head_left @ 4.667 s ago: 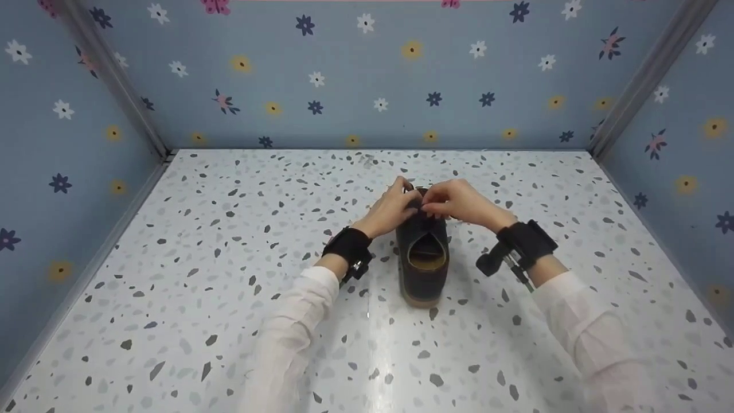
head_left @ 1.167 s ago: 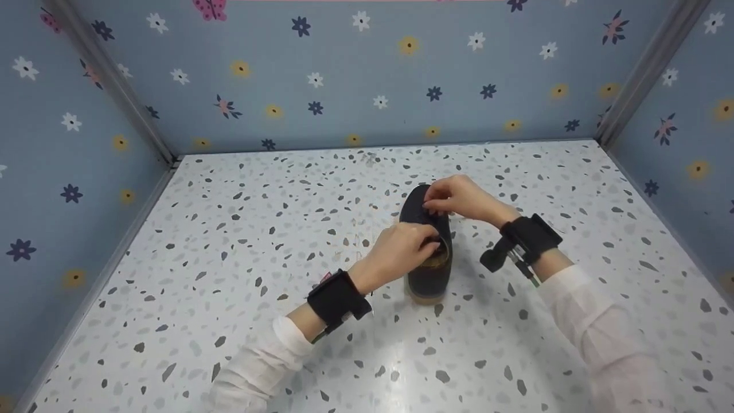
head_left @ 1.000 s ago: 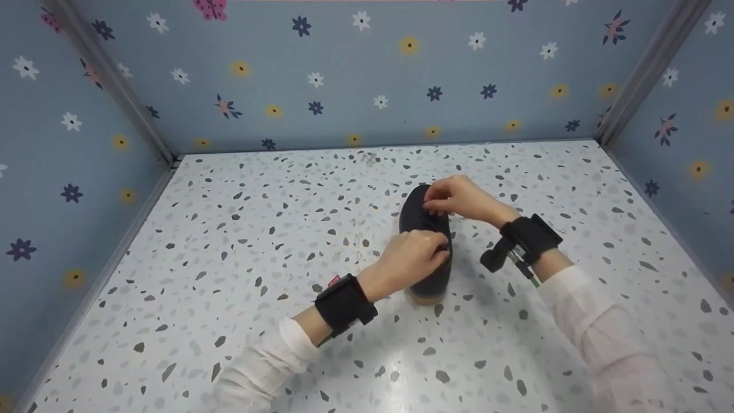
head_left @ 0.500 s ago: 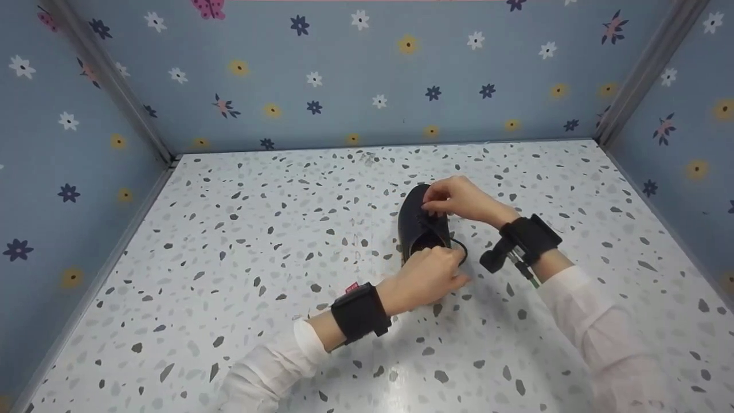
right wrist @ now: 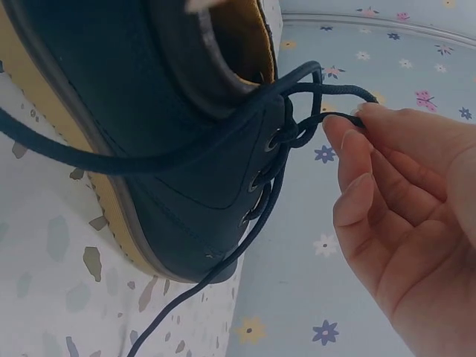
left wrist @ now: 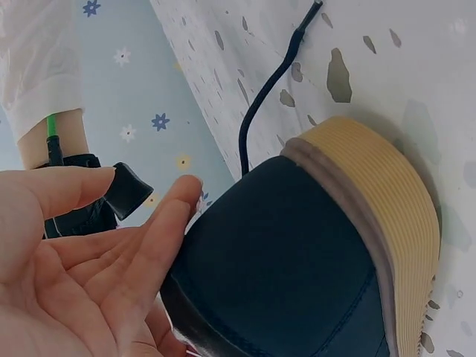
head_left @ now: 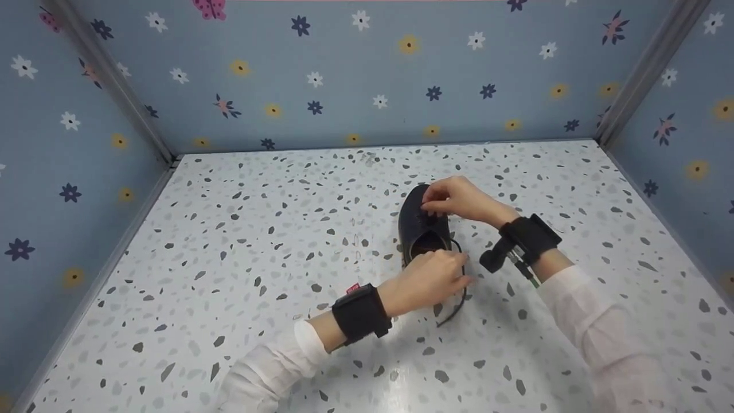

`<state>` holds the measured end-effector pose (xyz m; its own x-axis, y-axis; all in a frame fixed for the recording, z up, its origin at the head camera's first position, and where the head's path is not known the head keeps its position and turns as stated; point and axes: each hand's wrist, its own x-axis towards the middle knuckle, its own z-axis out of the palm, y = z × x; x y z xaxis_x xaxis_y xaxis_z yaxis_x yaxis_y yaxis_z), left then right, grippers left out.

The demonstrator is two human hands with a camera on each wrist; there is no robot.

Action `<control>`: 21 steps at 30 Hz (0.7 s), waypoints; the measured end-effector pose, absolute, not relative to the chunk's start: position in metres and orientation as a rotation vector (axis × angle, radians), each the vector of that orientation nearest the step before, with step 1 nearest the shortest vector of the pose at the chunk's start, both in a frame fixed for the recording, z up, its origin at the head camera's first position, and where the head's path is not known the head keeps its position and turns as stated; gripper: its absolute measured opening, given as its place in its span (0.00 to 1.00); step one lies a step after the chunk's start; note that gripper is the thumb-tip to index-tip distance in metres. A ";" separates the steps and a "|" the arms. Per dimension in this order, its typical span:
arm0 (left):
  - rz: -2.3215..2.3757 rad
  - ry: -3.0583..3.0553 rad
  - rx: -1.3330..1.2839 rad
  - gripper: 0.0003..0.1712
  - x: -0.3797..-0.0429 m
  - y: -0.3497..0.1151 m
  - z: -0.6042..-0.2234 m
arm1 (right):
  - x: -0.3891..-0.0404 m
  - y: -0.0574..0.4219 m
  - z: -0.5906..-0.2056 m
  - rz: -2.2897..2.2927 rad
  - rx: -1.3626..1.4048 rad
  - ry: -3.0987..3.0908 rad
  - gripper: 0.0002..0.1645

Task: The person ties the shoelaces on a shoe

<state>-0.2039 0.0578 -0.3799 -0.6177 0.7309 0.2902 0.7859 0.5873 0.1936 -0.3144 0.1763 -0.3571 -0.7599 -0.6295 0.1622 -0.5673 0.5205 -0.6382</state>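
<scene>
We are working on the lace of a dark blue shoe, which is sitting on the white speckled surface, a little right of the middle between the left and right edges and well away from the far corners. With our right hand we are pinching a bit of lace between thumb and finger, just past the top lace holes. Our left hand is hanging loose by the heel, its fingers stretched out and gripping nothing. A loose lace is trailing along the shoe's right side, and its tip is showing behind the heel.

To do this well, we think we should be keeping the pinch snug, so the lace isn't slipping, and be keeping the loose one from tangling. We should be pulling softly too, because a hard tug could be tipping the shoe.

The toe is pointing at the far edge. The shoe's long way is running almost straight from there towards us.
</scene>
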 end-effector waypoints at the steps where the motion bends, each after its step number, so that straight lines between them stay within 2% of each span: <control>1: -0.451 -2.629 -1.277 0.13 -0.204 0.058 -0.380 | -0.314 0.176 -0.357 -1.060 -1.051 2.663 0.09; 8: -0.556 -2.462 -1.254 0.09 -0.212 0.047 -0.371 | -0.315 0.176 -0.357 -1.045 -1.070 2.663 0.09; 16: -0.785 -2.298 -0.905 0.06 -0.249 0.006 -0.354 | -0.318 0.176 -0.356 -1.007 -1.040 2.669 0.09; 21: -0.800 -2.368 -0.736 0.05 -0.273 -0.011 -0.366 | -0.316 0.176 -0.357 -1.052 -0.995 2.630 0.09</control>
